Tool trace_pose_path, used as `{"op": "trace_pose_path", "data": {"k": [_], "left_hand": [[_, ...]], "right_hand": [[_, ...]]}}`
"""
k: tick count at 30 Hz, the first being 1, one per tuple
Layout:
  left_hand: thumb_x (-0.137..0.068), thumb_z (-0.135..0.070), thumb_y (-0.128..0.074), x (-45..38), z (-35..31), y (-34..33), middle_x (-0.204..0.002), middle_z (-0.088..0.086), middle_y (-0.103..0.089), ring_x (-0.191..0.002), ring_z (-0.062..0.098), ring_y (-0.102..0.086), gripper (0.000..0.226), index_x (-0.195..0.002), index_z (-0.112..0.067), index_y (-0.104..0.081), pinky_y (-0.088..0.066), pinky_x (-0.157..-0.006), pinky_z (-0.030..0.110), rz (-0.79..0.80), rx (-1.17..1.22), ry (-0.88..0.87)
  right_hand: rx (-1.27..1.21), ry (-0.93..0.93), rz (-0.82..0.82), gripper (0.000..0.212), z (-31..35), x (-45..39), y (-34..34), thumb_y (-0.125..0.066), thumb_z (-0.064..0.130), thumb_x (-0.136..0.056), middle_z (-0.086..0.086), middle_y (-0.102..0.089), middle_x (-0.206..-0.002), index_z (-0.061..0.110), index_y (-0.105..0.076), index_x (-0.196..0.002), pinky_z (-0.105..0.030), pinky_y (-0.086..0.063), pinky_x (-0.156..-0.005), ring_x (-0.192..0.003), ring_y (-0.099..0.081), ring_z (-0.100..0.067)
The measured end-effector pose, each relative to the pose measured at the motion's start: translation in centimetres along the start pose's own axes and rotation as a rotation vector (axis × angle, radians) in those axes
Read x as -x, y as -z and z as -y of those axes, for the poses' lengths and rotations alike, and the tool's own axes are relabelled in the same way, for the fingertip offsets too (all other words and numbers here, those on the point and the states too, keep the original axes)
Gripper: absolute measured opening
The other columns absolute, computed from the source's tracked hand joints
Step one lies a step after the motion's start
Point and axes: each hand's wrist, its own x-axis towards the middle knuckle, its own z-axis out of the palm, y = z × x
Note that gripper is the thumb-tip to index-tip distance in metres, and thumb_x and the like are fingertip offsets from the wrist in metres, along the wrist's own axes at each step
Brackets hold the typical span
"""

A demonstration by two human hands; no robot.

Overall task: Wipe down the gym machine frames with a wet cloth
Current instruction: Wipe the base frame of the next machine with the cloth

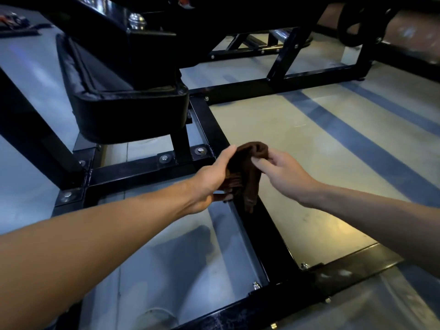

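Grey concrete floor (321,144), padded seat (128,113)

Two bare forearms enter the head view from the lower corners, with no sleeves, cuffs or gloves covering them up to the frame's edge. The left hand (209,177) and the right hand (283,172) are also uncovered. No watch, bracelet or ring shows on either wrist or on the visible fingers. The left forearm looks much broader, since it lies nearer the wide-angle lens; the right appears slimmer.
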Motion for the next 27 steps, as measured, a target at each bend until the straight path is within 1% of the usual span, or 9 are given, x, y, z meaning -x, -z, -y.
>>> {"op": "trace_pose_path", "data": {"k": [2,4,7,11,14,17,22,24,27], "left_hand": [[-0.091,-0.066,-0.061,0.0,0.0,0.1,-0.096,0.009,-0.077,-0.084,0.015,-0.07,0.06,-0.107,-0.011,-0.075,-0.054,-0.083,0.032,0.03,-0.093,-0.045],[-0.093,-0.038,-0.074,-0.2,0.0,0.5,-0.093,0.005,-0.076,-0.081,0.015,-0.069,0.034,-0.11,-0.009,-0.073,-0.052,-0.082,0.029,0.044,-0.09,-0.087],[-0.093,-0.016,-0.074,-0.6,0.1,1.1,-0.105,0.007,-0.078,-0.096,0.022,-0.073,0.024,-0.114,-0.006,-0.074,-0.058,-0.09,0.029,0.029,0.02,-0.099],[-0.094,-0.015,-0.073,-0.6,-0.2,1.3,-0.109,0.012,-0.078,-0.091,0.021,-0.075,0.027,-0.12,-0.007,-0.072,-0.061,-0.082,0.03,-0.007,0.233,-0.064],[-0.098,-0.021,-0.069,-0.7,-0.5,1.3,-0.103,0.008,-0.078,-0.084,0.019,-0.075,0.02,-0.114,-0.011,-0.073,-0.06,-0.076,0.03,-0.017,0.267,-0.051],[-0.1,-0.023,-0.066,-0.5,-0.7,1.0,-0.102,0.004,-0.078,-0.084,0.015,-0.074,0.017,-0.114,-0.016,-0.073,-0.058,-0.073,0.029,0.004,0.24,-0.064],[-0.101,-0.011,-0.063,-0.8,-1.1,0.4,-0.096,0.006,-0.079,-0.08,0.017,-0.075,0.012,-0.106,-0.014,-0.074,-0.06,-0.073,0.03,-0.059,0.214,-0.095],[-0.104,-0.01,-0.059,-1.0,-1.2,0.5,-0.09,0.003,-0.079,-0.074,0.015,-0.075,0.014,-0.105,-0.016,-0.071,-0.059,-0.064,0.027,-0.099,0.203,-0.101],[-0.106,-0.01,-0.049,-1.1,-1.4,0.8,-0.1,0.005,-0.077,-0.086,0.019,-0.072,0.021,-0.113,-0.017,-0.067,-0.057,-0.073,0.032,-0.102,0.222,-0.074]], "right_hand": [[-0.226,-0.206,0.043,0.023,0.5,-0.6,0.5,-0.05,0.017,-0.108,0.004,-0.077,-0.104,0.021,-0.068,-0.121,-0.02,-0.056,-0.079,-0.093,-0.072,-0.008],[-0.338,-0.337,0.045,0.024,0.5,-0.7,0.9,-0.048,0.022,-0.108,0.0,-0.077,-0.103,0.018,-0.067,-0.123,-0.025,-0.055,-0.075,-0.086,-0.071,-0.013],[-0.41,-0.479,0.017,0.039,0.4,-0.6,1.3,-0.047,0.035,-0.108,-0.007,-0.076,-0.114,0.009,-0.068,-0.127,-0.035,-0.055,-0.086,-0.099,-0.072,-0.022],[-0.494,-0.542,0.047,0.047,0.6,-0.3,2.2,-0.055,0.045,-0.104,-0.012,-0.076,-0.119,0.007,-0.071,-0.125,-0.04,-0.054,-0.103,-0.112,-0.072,-0.026],[-0.466,-0.502,0.003,0.033,0.4,-0.1,2.2,-0.054,0.03,-0.107,-0.009,-0.076,-0.119,0.009,-0.068,-0.128,-0.042,-0.052,-0.107,-0.114,-0.071,-0.023],[-0.433,-0.498,-0.049,0.029,0.3,-0.1,1.8,-0.049,0.028,-0.11,-0.005,-0.078,-0.114,0.013,-0.069,-0.125,-0.038,-0.056,-0.1,-0.108,-0.074,-0.019],[-0.403,-0.517,-0.095,0.025,0.2,-0.3,1.7,-0.056,0.029,-0.107,0.001,-0.079,-0.106,0.016,-0.072,-0.12,-0.037,-0.055,-0.09,-0.098,-0.072,-0.017],[-0.473,-0.545,-0.061,0.024,0.5,-0.4,2.0,-0.055,0.029,-0.106,0.0,-0.079,-0.104,0.015,-0.071,-0.118,-0.034,-0.055,-0.085,-0.098,-0.071,-0.017],[-0.572,-0.564,0.018,0.023,1.2,-0.6,2.6,-0.05,0.025,-0.103,-0.003,-0.077,-0.093,0.014,-0.069,-0.112,-0.031,-0.049,-0.08,-0.088,-0.067,-0.016]]}}
